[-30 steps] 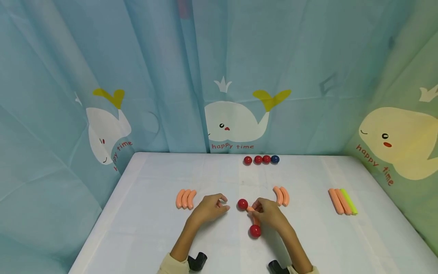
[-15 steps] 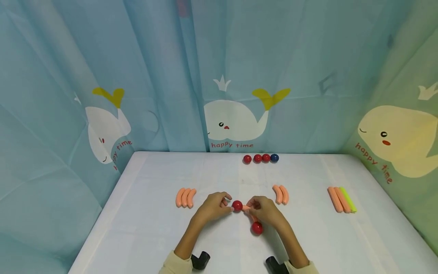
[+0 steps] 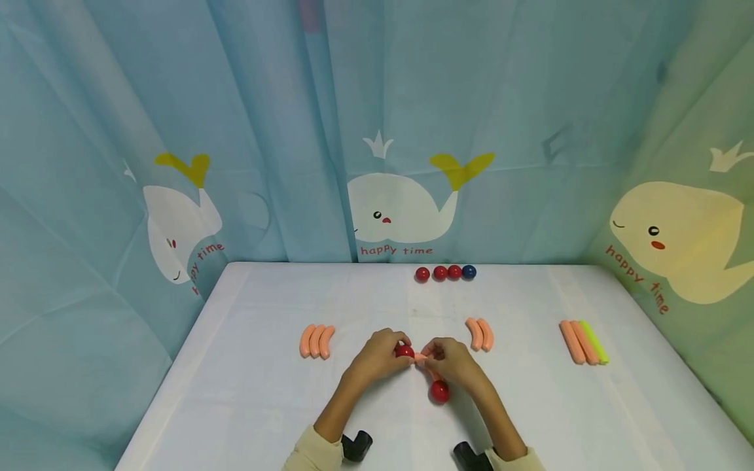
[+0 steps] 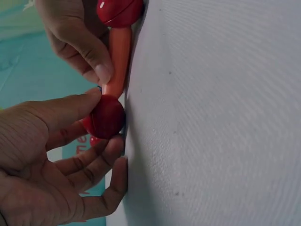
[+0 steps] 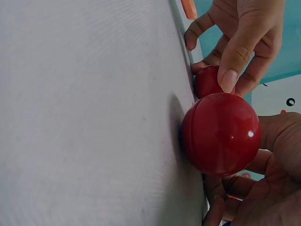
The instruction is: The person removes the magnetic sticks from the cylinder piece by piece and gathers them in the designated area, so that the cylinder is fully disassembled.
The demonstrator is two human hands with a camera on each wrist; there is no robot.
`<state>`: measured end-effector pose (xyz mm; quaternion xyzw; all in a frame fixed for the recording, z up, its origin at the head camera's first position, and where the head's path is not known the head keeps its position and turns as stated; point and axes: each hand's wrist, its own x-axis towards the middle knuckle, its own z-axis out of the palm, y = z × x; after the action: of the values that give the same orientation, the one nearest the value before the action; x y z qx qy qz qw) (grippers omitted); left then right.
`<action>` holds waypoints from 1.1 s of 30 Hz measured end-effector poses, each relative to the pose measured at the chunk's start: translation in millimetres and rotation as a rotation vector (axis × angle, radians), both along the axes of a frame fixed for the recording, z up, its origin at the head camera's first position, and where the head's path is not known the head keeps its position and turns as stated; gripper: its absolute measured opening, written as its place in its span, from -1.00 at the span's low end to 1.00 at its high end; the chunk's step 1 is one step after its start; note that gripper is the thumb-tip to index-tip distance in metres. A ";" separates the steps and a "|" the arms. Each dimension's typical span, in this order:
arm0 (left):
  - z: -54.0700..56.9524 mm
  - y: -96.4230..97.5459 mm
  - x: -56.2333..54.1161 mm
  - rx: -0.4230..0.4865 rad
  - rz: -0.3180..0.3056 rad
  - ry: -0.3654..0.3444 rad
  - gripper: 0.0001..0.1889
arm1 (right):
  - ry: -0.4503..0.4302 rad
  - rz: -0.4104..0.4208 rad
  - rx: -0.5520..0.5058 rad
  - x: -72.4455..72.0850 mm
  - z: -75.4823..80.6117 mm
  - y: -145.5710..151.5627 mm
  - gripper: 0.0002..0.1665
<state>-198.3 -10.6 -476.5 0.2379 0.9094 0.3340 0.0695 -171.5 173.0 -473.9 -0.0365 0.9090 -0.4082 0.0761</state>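
In the head view, my left hand [image 3: 377,356] holds a glossy red ball [image 3: 404,351] between thumb and fingers. This ball sits at the far end of a short curved orange stick [image 3: 420,357], which my right hand [image 3: 456,363] pinches. A second red ball [image 3: 439,392] is at the stick's near end, close to the tabletop. The left wrist view shows the left thumb over the held ball [image 4: 107,117] and the right thumb along the orange stick [image 4: 121,59]. From the right wrist, the nearer ball [image 5: 221,134] hides most of the stick.
Curved orange sticks [image 3: 315,341] lie left of the hands, and two more curved sticks [image 3: 480,334] lie to the right. Straight orange sticks [image 3: 573,341] and a green stick [image 3: 593,341] lie farther right. Along the back edge sit several red balls [image 3: 439,273] and a blue ball [image 3: 468,272].
My left hand has moved right and taken hold of the far red ball. That ball has shifted slightly left, along with the stick in my right hand.
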 end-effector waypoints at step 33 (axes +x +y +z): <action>-7.9 0.7 -10.4 0.082 0.099 -0.055 -0.81 | -0.048 -0.041 -0.007 1.5 -4.7 0.8 -0.79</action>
<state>-208.7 -9.9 -484.4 0.1858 0.9034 0.3803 0.0682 -170.0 173.8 -478.7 -0.0084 0.9059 -0.4137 0.0896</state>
